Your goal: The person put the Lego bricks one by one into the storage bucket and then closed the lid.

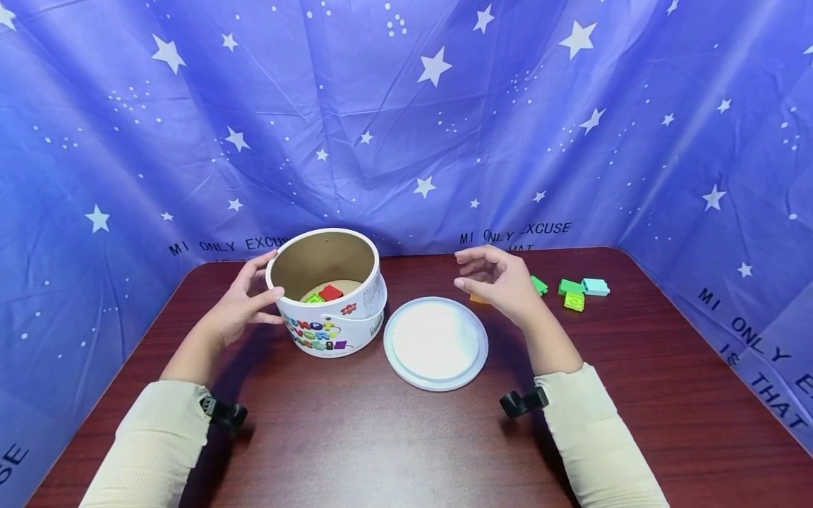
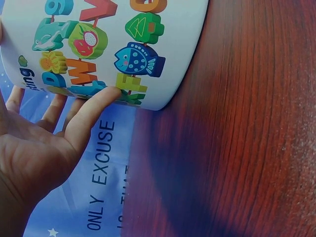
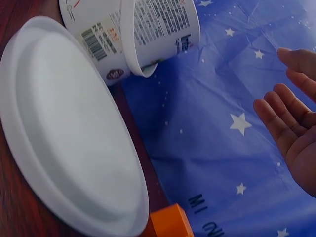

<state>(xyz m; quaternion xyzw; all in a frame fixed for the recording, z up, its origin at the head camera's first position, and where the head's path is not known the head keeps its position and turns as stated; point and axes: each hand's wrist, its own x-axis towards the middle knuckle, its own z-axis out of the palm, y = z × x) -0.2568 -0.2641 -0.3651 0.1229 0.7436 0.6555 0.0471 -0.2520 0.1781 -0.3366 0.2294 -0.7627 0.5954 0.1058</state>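
A white toy bucket (image 1: 333, 337) with colourful printed pictures stands upright on the left. My left hand (image 1: 236, 303) is spread against its left side, thumb and forefinger at the rim; in the left wrist view the fingers of that hand (image 2: 44, 148) look fairly straight along the printed wall. Inside the bucket lie a red block (image 1: 331, 293) and a yellow-green block (image 1: 314, 298). My right hand (image 1: 498, 282) hovers beyond the lid with relaxed fingers and nothing in it. Beneath it, an orange block (image 1: 479, 299) is partly hidden.
A round white lid (image 1: 435, 342) lies flat to the right of the bucket. Farther right, green (image 1: 570, 286), yellow-green (image 1: 574, 302) and light blue (image 1: 595, 286) blocks sit together, with another green block (image 1: 538, 284) near my right wrist. A blue starry curtain (image 1: 394, 141) surrounds the table.
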